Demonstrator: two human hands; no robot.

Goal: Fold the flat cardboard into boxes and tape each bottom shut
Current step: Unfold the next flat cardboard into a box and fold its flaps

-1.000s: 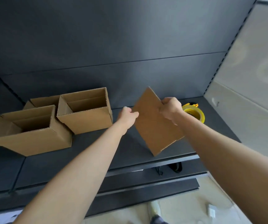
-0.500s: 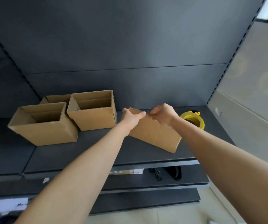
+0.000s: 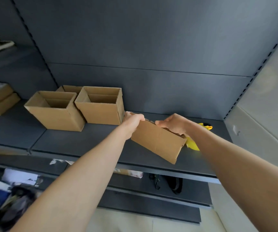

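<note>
Cardboard (image 3: 158, 141) now hides more of the tape dispenser (image 3: 192, 145) — left hand (image 3: 132, 119), right hand (image 3: 174, 124) fingers gripping it.

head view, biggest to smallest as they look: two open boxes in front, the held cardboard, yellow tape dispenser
1. left open box and right open box: about alike, not ranked
2. held cardboard: nearer the camera, so unsure
3. yellow tape dispenser: smallest, mostly hidden

Head view, down over near shelf (image 3: 91, 144)

Dark grey metal shelf (image 3: 84, 144) backed by matching panels (image 3: 134, 39), pale wall (image 3: 268, 101) at right, light floor (image 3: 134, 223) below.
</note>
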